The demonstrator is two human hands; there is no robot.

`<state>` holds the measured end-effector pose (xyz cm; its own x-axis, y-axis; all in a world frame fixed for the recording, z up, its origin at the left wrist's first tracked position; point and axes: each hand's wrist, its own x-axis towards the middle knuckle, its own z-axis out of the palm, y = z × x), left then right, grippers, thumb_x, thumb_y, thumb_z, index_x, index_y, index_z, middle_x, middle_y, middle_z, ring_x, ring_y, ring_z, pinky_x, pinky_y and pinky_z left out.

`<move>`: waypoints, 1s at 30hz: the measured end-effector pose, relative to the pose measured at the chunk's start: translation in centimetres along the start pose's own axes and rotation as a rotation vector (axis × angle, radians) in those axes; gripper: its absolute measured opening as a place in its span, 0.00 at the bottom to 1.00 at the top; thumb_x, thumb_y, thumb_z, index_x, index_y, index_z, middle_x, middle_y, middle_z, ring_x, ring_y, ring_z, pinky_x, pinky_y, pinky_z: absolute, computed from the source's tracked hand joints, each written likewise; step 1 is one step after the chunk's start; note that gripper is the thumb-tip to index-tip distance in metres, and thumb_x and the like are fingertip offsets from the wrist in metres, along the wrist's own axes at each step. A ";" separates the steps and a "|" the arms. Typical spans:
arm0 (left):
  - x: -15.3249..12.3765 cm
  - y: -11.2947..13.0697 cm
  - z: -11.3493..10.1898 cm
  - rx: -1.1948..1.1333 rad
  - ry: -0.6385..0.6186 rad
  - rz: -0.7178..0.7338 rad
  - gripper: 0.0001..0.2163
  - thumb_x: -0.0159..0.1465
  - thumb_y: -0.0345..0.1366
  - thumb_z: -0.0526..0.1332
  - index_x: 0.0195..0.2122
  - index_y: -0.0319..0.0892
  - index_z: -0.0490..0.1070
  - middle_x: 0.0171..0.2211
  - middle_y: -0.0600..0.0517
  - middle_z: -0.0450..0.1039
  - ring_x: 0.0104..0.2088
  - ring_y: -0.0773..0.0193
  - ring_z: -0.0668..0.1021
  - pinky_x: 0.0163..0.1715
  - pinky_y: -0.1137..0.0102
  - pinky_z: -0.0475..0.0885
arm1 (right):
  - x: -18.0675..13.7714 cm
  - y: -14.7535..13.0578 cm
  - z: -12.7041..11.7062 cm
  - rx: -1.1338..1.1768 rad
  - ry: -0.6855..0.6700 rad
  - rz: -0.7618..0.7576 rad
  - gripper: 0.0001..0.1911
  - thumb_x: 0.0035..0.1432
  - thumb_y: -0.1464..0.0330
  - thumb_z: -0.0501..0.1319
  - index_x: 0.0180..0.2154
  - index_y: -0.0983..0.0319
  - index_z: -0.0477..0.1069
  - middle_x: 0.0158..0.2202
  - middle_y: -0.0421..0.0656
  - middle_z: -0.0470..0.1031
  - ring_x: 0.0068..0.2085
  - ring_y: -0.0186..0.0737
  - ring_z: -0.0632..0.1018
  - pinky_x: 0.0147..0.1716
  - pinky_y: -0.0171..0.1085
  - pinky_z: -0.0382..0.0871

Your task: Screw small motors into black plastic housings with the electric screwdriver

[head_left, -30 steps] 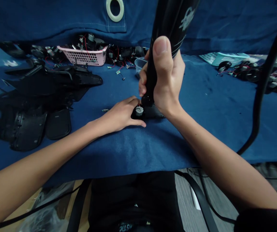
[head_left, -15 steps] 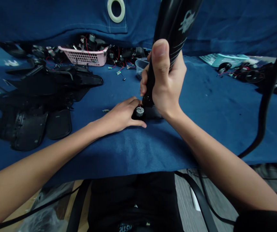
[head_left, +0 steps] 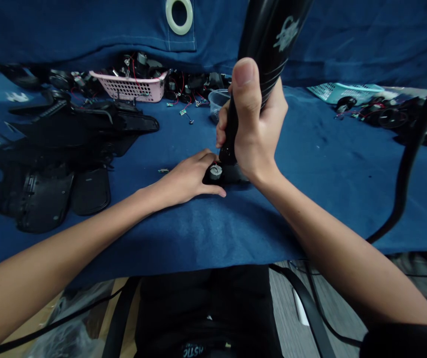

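Observation:
My right hand [head_left: 256, 114] is wrapped round a thick black electric screwdriver [head_left: 269, 44], thumb up along its side. The tool leans to the right at its top, and its lower end is down at a black plastic part [head_left: 235, 174] on the blue cloth. A small round silver motor [head_left: 215, 171] sits in the left end of that part. My left hand [head_left: 193, 176] grips this end, fingers behind and thumb in front. The screwdriver's tip is hidden behind its body and my right hand.
Black plastic shells [head_left: 49, 194] are piled at the left. Behind stand a pink basket [head_left: 134, 88] of motors and wires, a small clear tub [head_left: 217, 102] and a teal basket [head_left: 343, 92]. More wired parts [head_left: 395, 117] lie far right. A black cable [head_left: 407, 174] hangs at the right.
The screwdriver's upper body has shifted very slightly to the left, and the hanging cable at the right has swung a little left. My left hand and the plastic part stay in place.

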<state>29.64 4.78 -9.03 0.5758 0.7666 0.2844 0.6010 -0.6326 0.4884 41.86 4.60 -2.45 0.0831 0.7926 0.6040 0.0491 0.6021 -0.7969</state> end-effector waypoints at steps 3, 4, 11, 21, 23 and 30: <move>0.0 0.1 0.0 -0.014 -0.004 -0.008 0.27 0.54 0.52 0.69 0.47 0.39 0.66 0.47 0.45 0.70 0.47 0.53 0.74 0.48 0.61 0.70 | -0.1 -0.4 0.1 -0.040 0.013 0.021 0.13 0.63 0.55 0.54 0.32 0.55 0.55 0.19 0.34 0.59 0.17 0.33 0.65 0.17 0.35 0.61; -0.1 0.1 0.0 -0.015 -0.005 -0.009 0.27 0.54 0.52 0.69 0.47 0.38 0.66 0.47 0.45 0.70 0.47 0.53 0.74 0.48 0.61 0.70 | -0.1 -0.4 0.1 -0.044 0.010 0.017 0.13 0.64 0.55 0.53 0.32 0.55 0.55 0.19 0.34 0.59 0.17 0.33 0.65 0.17 0.35 0.61; 0.0 0.2 0.0 -0.004 -0.008 -0.007 0.28 0.55 0.50 0.69 0.49 0.38 0.66 0.49 0.43 0.70 0.49 0.51 0.74 0.49 0.61 0.69 | 0.1 -0.2 -0.1 -0.015 -0.026 0.055 0.14 0.63 0.53 0.54 0.31 0.54 0.56 0.19 0.34 0.58 0.18 0.34 0.64 0.19 0.35 0.62; 0.0 0.1 0.0 -0.016 -0.003 0.004 0.26 0.55 0.50 0.69 0.47 0.37 0.66 0.46 0.45 0.70 0.46 0.54 0.74 0.46 0.63 0.70 | 0.2 0.7 -0.9 0.101 -0.125 0.021 0.18 0.59 0.48 0.56 0.34 0.54 0.59 0.20 0.35 0.62 0.18 0.34 0.67 0.18 0.35 0.61; -0.1 0.2 0.0 -0.024 -0.006 0.001 0.26 0.55 0.50 0.69 0.46 0.37 0.66 0.46 0.45 0.70 0.45 0.54 0.74 0.46 0.63 0.70 | 0.5 1.0 -1.2 0.061 -0.143 0.035 0.19 0.58 0.45 0.55 0.34 0.53 0.59 0.21 0.35 0.63 0.19 0.34 0.68 0.19 0.35 0.63; -0.2 0.2 0.1 -0.050 0.002 -0.001 0.26 0.56 0.51 0.68 0.48 0.40 0.66 0.47 0.47 0.69 0.48 0.53 0.74 0.49 0.61 0.70 | 0.9 1.9 -1.4 0.118 -0.131 0.015 0.21 0.58 0.44 0.53 0.35 0.54 0.61 0.22 0.35 0.65 0.18 0.33 0.69 0.18 0.35 0.63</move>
<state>29.72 4.54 -9.09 0.5743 0.7672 0.2857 0.5729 -0.6259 0.5292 43.44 6.31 -3.46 -0.0482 0.8028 0.5943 -0.0693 0.5908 -0.8038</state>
